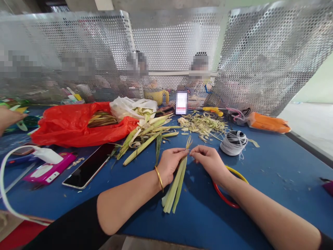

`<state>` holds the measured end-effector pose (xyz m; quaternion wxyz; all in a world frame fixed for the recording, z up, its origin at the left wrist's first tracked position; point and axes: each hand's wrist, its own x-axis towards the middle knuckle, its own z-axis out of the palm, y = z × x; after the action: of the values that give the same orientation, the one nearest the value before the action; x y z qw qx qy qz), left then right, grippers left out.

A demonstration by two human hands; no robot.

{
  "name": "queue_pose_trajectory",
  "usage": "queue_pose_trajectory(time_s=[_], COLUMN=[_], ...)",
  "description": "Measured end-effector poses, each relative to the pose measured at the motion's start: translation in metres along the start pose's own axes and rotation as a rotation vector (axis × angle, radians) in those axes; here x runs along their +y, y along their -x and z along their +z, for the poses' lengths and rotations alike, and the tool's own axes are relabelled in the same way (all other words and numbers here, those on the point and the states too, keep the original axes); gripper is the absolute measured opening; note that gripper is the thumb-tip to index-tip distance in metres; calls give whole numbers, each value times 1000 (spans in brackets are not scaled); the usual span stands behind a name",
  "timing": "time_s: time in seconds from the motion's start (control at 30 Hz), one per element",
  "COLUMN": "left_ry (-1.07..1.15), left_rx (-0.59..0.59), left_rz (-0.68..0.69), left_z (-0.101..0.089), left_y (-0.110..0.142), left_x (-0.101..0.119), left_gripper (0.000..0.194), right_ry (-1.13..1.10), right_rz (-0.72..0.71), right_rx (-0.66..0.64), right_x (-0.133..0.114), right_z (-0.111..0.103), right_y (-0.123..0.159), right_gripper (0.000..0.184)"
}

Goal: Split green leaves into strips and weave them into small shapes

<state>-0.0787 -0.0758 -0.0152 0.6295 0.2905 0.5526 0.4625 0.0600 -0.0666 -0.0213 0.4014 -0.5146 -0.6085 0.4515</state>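
Observation:
A bundle of pale green corn husk strips (176,189) is pinched near its narrow top by my left hand (170,161), with the wide ends hanging toward me. Frayed tips stick up past the fingers. Close beside those tips, my right hand (206,158) has its thumb and fingers pressed together; what they pinch is too small to make out. A ball of white string (234,143) sits beyond my right wrist, with loose strands at its side. Under my right forearm lies a red and yellow ring (225,200), partly covered.
Loose husks (145,139) lie beside a red plastic bag (75,123), and husk shreds (205,124) behind my hands. A dark phone (90,166), magenta power bank (49,168), upright phone (181,102), yellow glue gun (213,110) and orange packet (269,123) surround the work. Another person's hand (9,119) is at far left.

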Motion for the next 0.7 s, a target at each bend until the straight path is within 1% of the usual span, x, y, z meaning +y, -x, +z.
queue_pose_trajectory(time_s=[0.17, 0.23, 0.3, 0.37, 0.43, 0.5, 0.57, 0.63, 0.7], left_ry=[-88, -137, -175, -195, -205, -211, -217, -220, -229], left_rx=[40, 59, 44, 2, -40, -62, -58, -42, -25], left_rz=[160, 238, 294, 316, 312, 293, 270, 253, 252], left_z=[-3, -5, -7, -7, -7, -7, -6, -6, -6], left_y=[-7, -9, -11, -11, -11, -10, -11, -12, -15], left_x=[-6, -8, -10, -11, -10, -10, -9, -9, -10], left_gripper=[16, 19, 19, 15, 15, 18, 16, 13, 11], right_ry=[-153, -150, -137, -9, 196, 370, 441, 491, 543], right_rz=[79, 76, 66, 10, -67, -131, -173, -228, -306], right_rx=[-36, -43, -28, 5, 22, -2, -42, -67, -64], right_x=[-4, -3, 0, 5, 9, 12, 13, 11, 7], right_z=[-1, -1, -1, -2, -5, -7, -9, -9, -10], right_y=[0, 0, -2, -5, -8, -9, -9, -7, -3], right_gripper=[15, 16, 17, 20, 24, 19, 8, 13, 16])
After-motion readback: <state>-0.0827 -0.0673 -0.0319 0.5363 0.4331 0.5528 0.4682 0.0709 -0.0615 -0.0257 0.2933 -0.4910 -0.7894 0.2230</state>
